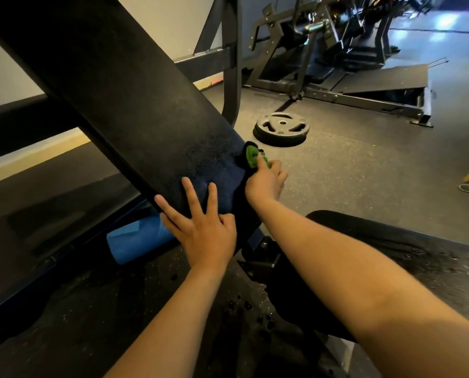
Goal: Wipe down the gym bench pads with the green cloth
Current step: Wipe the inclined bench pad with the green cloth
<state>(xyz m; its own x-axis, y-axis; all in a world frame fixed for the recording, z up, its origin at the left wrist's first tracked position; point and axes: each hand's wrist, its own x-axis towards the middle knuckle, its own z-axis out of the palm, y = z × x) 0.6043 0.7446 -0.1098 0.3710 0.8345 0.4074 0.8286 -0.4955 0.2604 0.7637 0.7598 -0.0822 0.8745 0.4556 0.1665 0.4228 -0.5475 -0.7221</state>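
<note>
Two bare hands work at the lower end of a long black textured back pad (124,85), which slants up to the left. The left hand (203,230) lies on the pad's bottom end with its fingers straight and spread, pressing on the surface and holding nothing. The right hand (266,184) is curled round a small bright green cloth (253,156), gripping it against the pad's right edge. Only a crumpled, fuzzy wad of the cloth shows above the knuckles, folded on itself. The pad's surface looks darker and bluish near the cloth. Lower right, a black seat pad (432,257) carries scattered water droplets. A blue foam roller (135,238) lies under the back pad, and a round grey weight plate (281,128) rests flat on the speckled rubber floor (350,173) beyond.
</note>
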